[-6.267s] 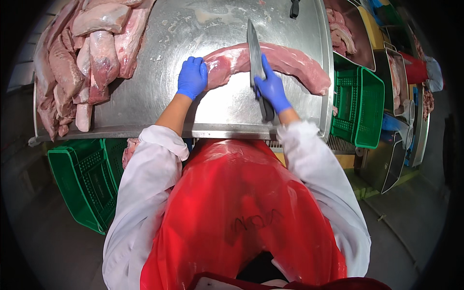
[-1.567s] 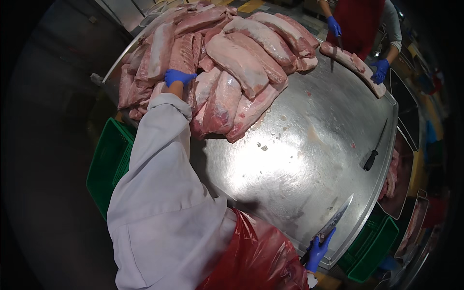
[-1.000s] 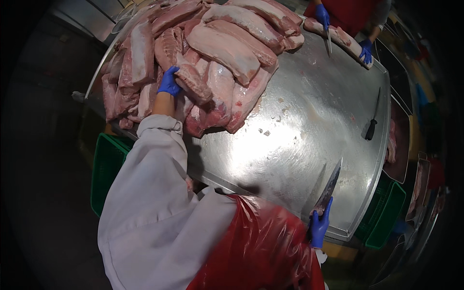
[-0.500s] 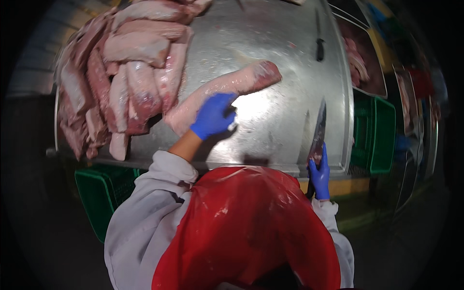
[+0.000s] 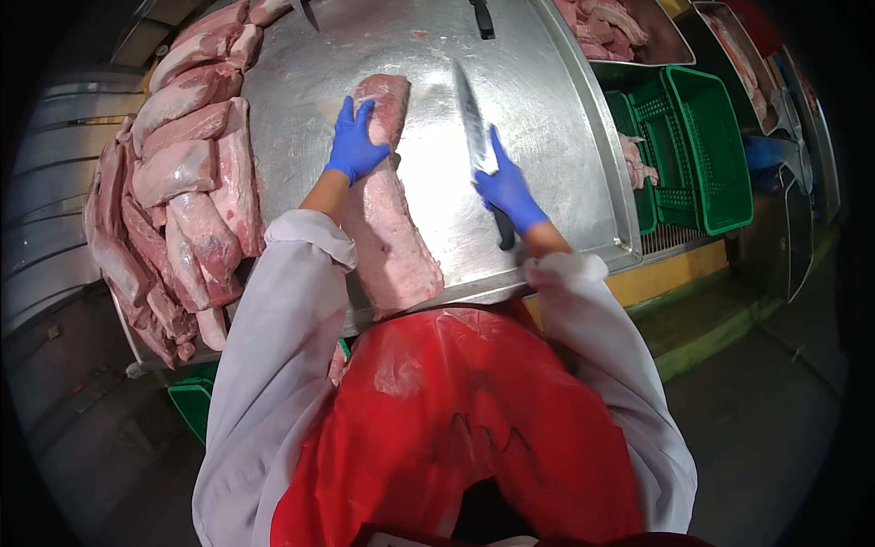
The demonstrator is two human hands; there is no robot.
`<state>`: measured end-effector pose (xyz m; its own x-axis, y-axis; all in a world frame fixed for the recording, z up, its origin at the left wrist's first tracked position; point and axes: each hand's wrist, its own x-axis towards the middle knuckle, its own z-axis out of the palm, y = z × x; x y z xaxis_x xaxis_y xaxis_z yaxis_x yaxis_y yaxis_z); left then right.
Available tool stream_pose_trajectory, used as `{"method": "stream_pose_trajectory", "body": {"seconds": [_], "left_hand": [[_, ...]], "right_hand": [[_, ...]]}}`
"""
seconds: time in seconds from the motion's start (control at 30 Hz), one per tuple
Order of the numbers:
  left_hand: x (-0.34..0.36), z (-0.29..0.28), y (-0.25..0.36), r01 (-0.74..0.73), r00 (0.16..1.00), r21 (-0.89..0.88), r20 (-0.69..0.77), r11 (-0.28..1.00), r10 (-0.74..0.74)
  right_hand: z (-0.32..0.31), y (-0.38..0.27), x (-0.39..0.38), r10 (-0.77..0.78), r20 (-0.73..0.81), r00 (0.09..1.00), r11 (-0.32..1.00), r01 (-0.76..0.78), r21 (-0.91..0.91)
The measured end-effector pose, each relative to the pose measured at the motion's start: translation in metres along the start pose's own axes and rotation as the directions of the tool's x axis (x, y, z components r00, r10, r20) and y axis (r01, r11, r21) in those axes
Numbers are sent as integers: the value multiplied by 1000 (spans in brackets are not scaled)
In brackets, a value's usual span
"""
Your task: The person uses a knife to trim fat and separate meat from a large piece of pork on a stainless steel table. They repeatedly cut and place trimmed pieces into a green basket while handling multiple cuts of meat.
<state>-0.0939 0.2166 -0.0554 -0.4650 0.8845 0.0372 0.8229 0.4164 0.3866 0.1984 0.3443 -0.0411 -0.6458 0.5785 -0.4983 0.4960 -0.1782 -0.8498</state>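
A long slab of pale pink meat (image 5: 390, 223) lies lengthwise in front of me on the steel table, its near end at the front edge and its far end redder. My left hand (image 5: 357, 144), in a blue glove, rests on the upper part of the slab with fingers spread. To the right of the meat, my blue-gloved right hand (image 5: 510, 191) is closed round a knife (image 5: 471, 114) with a long blade and a black handle. The blade points away from me and stays apart from the meat.
A heap of meat slabs (image 5: 187, 169) covers the table's left side. Another black-handled knife (image 5: 483, 20) lies at the far side. Green crates (image 5: 702, 150) stand right of the raised table rim (image 5: 597, 118); a metal tray of meat (image 5: 670, 41) sits beyond them.
The slab has turned from slanting across the table to pointing away from me. My left hand has moved farther up it, and my right hand has brought the knife leftward, closer to the meat.
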Motion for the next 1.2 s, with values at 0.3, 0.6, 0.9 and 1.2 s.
{"method": "stream_pose_trajectory", "body": {"seconds": [0.3,0.6,0.9,1.2], "left_hand": [[13,34,-28,52,989,146,-142,988,-31],[19,22,-13,-7,991,85,-131,996,18],[17,29,-29,-80,988,82,-129,993,90],[22,26,-20,34,992,53,-123,998,-27]], "right_hand": [[75,-73,115,-102,9,995,994,102,28],[85,-82,130,-157,3,988,985,157,-66],[95,-82,90,-193,69,979,910,205,-359],[110,-49,58,-203,121,972,893,235,-385]]}}
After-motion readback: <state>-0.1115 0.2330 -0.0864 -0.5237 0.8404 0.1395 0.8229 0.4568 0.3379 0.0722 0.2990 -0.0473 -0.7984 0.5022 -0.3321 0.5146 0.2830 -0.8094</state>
